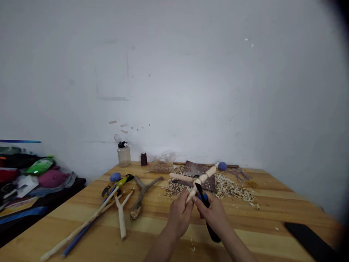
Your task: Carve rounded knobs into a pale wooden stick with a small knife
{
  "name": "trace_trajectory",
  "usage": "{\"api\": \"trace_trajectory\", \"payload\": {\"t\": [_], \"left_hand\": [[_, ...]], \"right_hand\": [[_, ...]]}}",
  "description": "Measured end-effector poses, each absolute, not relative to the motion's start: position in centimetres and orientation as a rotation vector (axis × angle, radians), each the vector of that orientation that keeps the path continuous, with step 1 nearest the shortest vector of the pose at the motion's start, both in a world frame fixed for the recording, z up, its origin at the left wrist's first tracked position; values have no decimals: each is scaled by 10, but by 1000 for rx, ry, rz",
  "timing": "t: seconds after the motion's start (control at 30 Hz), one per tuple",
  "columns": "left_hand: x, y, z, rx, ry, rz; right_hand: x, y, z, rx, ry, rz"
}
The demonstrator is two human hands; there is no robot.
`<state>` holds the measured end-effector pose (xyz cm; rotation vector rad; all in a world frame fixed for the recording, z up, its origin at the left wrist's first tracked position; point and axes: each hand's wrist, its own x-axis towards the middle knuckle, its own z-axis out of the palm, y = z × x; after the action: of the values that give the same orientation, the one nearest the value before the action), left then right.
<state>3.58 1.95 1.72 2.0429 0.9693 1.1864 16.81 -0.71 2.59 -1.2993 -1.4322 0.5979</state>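
My left hand (178,213) is closed around the lower end of a pale, peeled forked stick (203,178). One arm of the stick points left, and the other, notched, slants up to the right. My right hand (214,214) grips a knife (213,233) with a black handle and a blue part near the fingers. Its dark blade lies against the stick just above my left hand, and the thumbs are close together. Behind the stick, a brown sheet (192,167) lies among many wood shavings (231,189).
To the left lie a peeled forked stick (121,218), a bark-covered fork (141,196), long sticks (76,233) and a yellow-black tool (127,179). A jar (124,156), thread spool (143,159) and plastic bag (162,165) stand by the wall. A black flat object (308,236) lies right.
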Motion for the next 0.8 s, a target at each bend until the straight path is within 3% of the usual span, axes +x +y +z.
{"api": "trace_trajectory", "payload": {"t": [0.17, 0.33, 0.63, 0.8], "left_hand": [[39, 8, 19, 2278, 1127, 1115], [43, 6, 24, 1983, 793, 1157], [46, 6, 24, 1805, 737, 1134], [50, 6, 22, 1372, 679, 936]], "right_hand": [[166, -6, 24, -1195, -1176, 875], [168, -7, 26, -958, -1082, 1084], [164, -12, 30, -961, -1068, 1086], [168, -12, 30, -922, -1101, 1170]]}}
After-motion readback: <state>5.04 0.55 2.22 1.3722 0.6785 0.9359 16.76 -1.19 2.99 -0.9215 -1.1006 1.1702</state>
